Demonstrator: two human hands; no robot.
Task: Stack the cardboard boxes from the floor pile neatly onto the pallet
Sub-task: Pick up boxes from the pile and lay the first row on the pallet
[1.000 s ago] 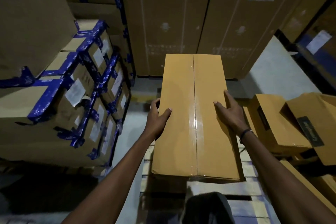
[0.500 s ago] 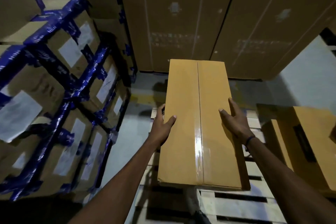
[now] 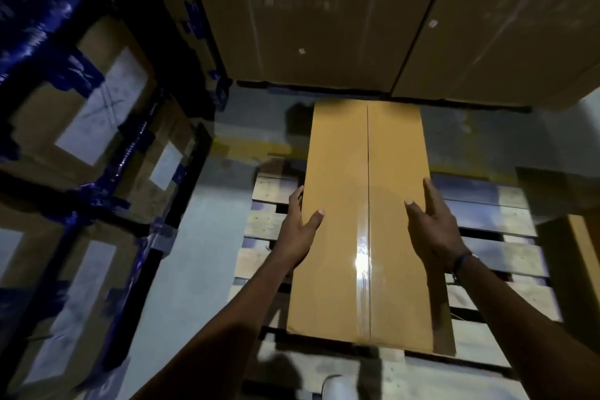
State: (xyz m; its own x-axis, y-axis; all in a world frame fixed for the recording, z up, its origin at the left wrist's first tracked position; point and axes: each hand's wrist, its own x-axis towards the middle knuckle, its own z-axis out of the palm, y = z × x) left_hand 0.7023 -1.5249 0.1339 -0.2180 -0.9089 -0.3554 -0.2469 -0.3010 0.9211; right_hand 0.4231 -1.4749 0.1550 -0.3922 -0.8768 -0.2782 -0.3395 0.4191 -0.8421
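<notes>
No text can be read. Faint pale print sits on the tall cartons [image 3: 324, 10] at the back — too blurred to make out — and the white labels [image 3: 100, 107] on the blue-taped boxes [image 3: 65, 101] show only illegible scrawl.

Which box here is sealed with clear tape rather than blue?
The long box between both hands, over the pallet: a clear glossy strip runs along its centre seam. The stacked boxes at left carry blue tape and white labels.
</notes>
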